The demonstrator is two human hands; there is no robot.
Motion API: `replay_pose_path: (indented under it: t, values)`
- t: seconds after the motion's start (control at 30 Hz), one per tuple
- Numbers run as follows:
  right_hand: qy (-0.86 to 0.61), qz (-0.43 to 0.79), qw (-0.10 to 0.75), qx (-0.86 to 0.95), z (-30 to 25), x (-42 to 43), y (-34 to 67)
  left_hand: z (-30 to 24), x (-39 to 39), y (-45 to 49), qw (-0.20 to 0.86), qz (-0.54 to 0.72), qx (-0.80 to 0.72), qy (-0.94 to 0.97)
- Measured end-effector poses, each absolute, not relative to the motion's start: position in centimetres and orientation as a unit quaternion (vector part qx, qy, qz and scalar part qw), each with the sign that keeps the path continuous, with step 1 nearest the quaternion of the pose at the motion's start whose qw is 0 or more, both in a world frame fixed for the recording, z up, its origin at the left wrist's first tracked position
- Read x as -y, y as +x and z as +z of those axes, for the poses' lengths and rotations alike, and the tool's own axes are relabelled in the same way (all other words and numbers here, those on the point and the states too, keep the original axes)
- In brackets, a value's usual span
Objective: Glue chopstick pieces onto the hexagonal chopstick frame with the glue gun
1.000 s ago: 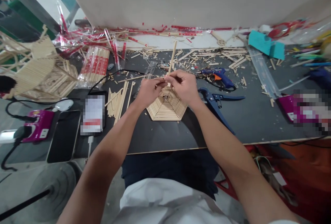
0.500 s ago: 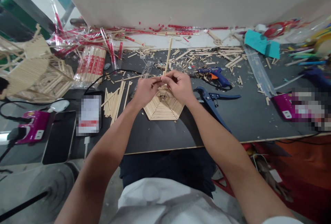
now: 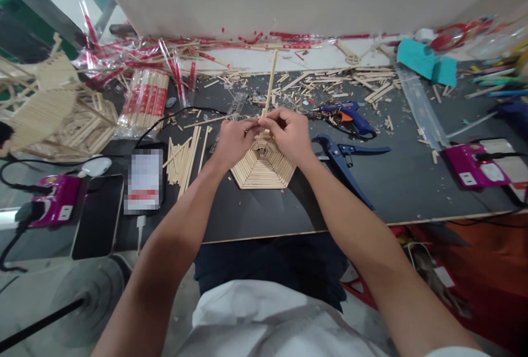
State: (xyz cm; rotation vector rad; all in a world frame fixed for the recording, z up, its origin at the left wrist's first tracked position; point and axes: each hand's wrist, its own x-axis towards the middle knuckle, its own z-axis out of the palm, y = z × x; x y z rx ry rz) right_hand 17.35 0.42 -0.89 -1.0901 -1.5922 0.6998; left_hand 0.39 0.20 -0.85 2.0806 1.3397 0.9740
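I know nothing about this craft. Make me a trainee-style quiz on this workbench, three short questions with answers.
1. True or false: the hot glue gun lies farther right in the view than the polygonal stick panel.

2. Of these, which lies closest to the hot glue gun: (a) turquoise paper, (b) blue-handled cutter, (c) magenta power strip?

3. Fill in near or far: the left-hand grip and right-hand grip meet at the panel's ____ side from the wearer.

Key: 1 true; 2 b; 3 far.

Long stick point(image 3: 271, 82) seemingly a little farther forward
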Motion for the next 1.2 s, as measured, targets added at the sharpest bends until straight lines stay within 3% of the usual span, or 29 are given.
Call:
replay_pose_path:
  t: [0.63,1.2]
  values:
    - [-0.424,0.3,0.522,0.677,-0.68,-0.5,17.62,-0.79,-0.44,0.06,0.177,0.329,-0.487,0.79]
    - [-0.427,0.345,0.524,0.651,-0.51,-0.55,17.63,-0.53,-0.34,-0.02,0.225,0.352,-0.463,0.782]
